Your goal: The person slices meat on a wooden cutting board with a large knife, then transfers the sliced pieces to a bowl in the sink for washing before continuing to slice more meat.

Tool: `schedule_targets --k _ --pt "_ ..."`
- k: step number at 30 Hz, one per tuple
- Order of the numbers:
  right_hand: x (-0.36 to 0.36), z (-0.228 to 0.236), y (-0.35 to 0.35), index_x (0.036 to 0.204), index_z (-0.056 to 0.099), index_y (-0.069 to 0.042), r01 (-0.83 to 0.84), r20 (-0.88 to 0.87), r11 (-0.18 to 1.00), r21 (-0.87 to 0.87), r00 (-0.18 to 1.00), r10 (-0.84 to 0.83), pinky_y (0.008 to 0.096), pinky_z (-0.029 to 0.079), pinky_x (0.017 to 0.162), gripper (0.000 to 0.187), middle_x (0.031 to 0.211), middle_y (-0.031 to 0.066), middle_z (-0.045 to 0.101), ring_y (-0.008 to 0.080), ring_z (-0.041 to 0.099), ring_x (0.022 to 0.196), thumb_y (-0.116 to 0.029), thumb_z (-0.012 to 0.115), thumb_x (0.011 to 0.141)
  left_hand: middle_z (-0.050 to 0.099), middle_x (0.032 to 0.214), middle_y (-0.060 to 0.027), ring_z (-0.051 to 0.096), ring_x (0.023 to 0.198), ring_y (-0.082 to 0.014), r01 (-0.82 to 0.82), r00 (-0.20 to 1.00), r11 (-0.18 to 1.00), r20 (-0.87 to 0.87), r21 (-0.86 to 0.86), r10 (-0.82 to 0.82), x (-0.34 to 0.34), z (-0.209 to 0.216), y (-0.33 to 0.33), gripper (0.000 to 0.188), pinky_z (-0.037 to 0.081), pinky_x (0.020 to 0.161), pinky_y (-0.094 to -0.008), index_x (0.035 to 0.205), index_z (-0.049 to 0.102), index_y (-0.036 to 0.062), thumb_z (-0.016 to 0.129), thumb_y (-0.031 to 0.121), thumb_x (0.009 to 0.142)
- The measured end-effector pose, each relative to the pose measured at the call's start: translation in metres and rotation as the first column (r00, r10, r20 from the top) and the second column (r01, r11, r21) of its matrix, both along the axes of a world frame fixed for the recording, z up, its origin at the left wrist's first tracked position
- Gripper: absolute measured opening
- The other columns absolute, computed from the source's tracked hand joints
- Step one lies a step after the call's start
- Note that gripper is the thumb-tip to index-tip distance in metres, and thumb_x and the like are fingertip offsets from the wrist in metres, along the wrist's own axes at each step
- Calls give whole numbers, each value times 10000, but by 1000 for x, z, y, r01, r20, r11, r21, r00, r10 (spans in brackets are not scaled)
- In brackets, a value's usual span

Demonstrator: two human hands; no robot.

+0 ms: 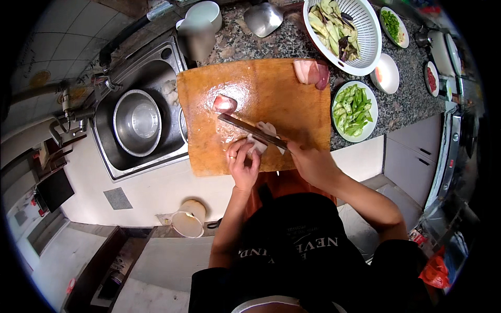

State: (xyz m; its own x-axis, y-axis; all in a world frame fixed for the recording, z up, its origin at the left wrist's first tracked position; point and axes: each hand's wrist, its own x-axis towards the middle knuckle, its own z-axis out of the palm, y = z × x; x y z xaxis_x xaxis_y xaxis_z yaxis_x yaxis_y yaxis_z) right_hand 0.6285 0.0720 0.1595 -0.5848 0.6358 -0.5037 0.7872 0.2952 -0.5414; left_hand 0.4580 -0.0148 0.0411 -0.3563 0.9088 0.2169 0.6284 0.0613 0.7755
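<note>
On the wooden cutting board (209, 78) my right hand (313, 166) grips a cleaver (250, 130), seen nearly edge-on, its blade slanting toward the upper left. Just left of the blade, my left hand (243, 161) presses bent fingers on a pale piece of meat (257, 148). Pale slices (267, 128) lie on the blade's far side. A chunk of reddish meat (225, 104) rests beyond the cleaver's tip. Another pink and red piece of meat (311, 72) sits at the board's far right corner. The board is wet around the chunk.
To the left is a steel sink (112, 166) with a metal basin (136, 122) in it. A white colander (373, 39) of sliced eggplant, a plate of cut green peppers (355, 111), a white bowl (386, 74) and small plates stand at right. A ladle-like spatula (263, 20) lies behind.
</note>
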Motion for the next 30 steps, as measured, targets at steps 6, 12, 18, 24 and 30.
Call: schedule_targets --k 6,12,18,24,30 --pt "18 20 -22 967 426 -47 -79 56 996 50 996 76 454 436 460 128 626 135 559 368 580 560 -83 434 845 560 940 -122 514 908 -325 11 998 1000 -57 -26 -12 -3 -15 -10 246 423 817 -400 851 597 22 683 23 620" --pt "27 23 -36 966 414 -38 -56 135 997 -56 989 63 494 444 530 130 719 186 573 387 587 636 -82 421 844 547 856 -115 504 849 -313 19 997 1000 -69 -16 -20 -4 -16 -8 262 418 786 -389 840 591 20 686 36 596" --pt "3 0 -26 987 404 -34 -59 111 984 -169 991 78 509 449 571 155 846 219 587 405 590 679 -74 409 838 555 874 -128 526 857 -322 35 999 994 11 -103 -34 -6 -14 -8 215 438 774 -391 785 565 22 687 22 608" --pt "15 8 -35 943 431 -43 -54 102 998 15 993 52 476 470 528 134 741 192 595 383 601 647 -61 427 811 551 859 -126 524 846 -321 34 999 997 2 -73 -34 -5 -13 -9 217 443 755 -389 784 563 28 690 21 609" --pt "-25 -18 -19 924 447 -46 -74 57 996 -42 995 76 487 484 558 114 783 204 597 369 615 708 -60 422 813 547 857 -121 517 844 -323 32 999 995 34 -90 -29 -6 -10 -8 211 441 756 -388 791 560 29 688 16 624"
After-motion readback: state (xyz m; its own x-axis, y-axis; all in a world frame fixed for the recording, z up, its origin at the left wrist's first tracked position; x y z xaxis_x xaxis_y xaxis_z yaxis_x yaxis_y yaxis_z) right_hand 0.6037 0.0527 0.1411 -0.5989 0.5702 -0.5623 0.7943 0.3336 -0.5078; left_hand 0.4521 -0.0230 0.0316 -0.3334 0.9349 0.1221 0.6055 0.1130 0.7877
